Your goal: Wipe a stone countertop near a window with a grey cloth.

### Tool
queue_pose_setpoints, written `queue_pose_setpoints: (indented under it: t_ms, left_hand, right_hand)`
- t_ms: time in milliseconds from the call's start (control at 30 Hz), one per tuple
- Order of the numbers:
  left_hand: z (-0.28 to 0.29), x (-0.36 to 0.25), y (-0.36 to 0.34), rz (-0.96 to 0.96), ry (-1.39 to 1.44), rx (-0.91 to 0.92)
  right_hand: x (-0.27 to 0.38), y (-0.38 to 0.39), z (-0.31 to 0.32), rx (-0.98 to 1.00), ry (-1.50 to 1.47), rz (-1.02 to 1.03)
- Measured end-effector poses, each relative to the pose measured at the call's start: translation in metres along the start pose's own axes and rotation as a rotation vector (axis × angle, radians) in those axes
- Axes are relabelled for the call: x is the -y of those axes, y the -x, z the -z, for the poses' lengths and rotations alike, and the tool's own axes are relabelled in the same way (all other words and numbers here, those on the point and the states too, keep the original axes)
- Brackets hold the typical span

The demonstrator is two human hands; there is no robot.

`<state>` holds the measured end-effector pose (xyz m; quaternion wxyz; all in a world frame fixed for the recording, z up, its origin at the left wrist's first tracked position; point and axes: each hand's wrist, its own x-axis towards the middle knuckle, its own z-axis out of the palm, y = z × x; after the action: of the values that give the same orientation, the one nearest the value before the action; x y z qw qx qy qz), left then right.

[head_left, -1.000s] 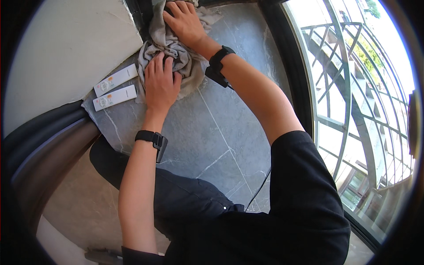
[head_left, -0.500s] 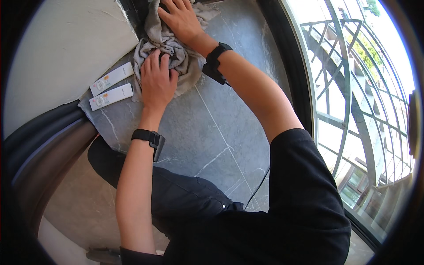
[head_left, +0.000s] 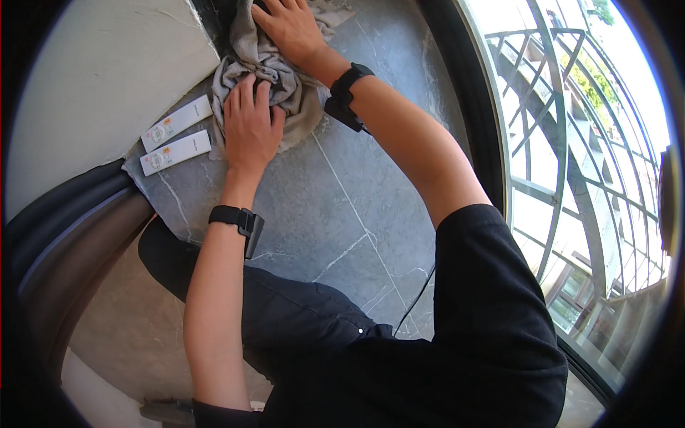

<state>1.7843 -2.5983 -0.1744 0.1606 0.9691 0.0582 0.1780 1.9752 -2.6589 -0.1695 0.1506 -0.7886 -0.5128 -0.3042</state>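
Observation:
A bunched grey-beige cloth (head_left: 298, 112) lies in twisted folds on a grey marble-look slab, close to the wall corner. My left hand (head_left: 250, 132) is on its near side, fingers bent into the folds and thumb apart at the right. Farther off, my right hand (head_left: 291, 32) rests on the cloth's far part with fingers spread and pressed down; the upper picture edge cuts off some fingertips. Left of my left hand lie two white remote controls, a farther one (head_left: 187, 118) and a nearer one (head_left: 187, 148), side by side and slanted.
The grey slab (head_left: 321, 207) extends toward my bent leg. A pale wall (head_left: 121, 71) bounds it on the left, above a dark curtain (head_left: 78, 221). On the right is a dark-framed window (head_left: 474, 85) with metal bars outside. A thin black cable (head_left: 419, 299) runs beside my right sleeve.
The whole view has shifted slightly, so things appear a little farther left and up. Both hands keep their places on the cloth; no clear change in the folds.

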Motion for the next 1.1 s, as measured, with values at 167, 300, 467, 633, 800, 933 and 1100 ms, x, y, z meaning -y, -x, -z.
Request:
queue_pose_setpoints:
  t_ms: [167,300,467,633,800,933,1100]
  left_hand:
    - [-0.003,0.000,0.000,-0.002,-0.010,-0.007]
    - [0.000,0.001,0.003,-0.005,-0.016,0.015]
    - [-0.014,0.010,0.005,-0.121,0.003,-0.040]
    - [-0.035,0.064,0.042,-0.050,-0.214,0.308]
    - [-0.025,0.019,0.063,0.049,-0.324,0.657]
    - [0.006,0.003,0.097,0.049,-0.408,0.761]
    - [0.025,-0.033,0.092,0.048,-0.243,1.024]
  right_hand:
    - [-0.004,0.002,-0.003,-0.026,0.002,0.020]
    - [0.003,-0.004,0.002,0.276,-0.166,-0.077]
    - [0.003,0.003,-0.013,0.070,-0.153,-0.048]
    - [0.040,0.028,-0.001,0.042,-0.187,-0.140]
    - [0.047,0.099,0.034,0.096,-0.236,-0.150]
    - [0.092,0.137,0.076,0.183,-0.279,-0.179]
    - [0.124,0.187,0.127,0.232,-0.259,-0.277]
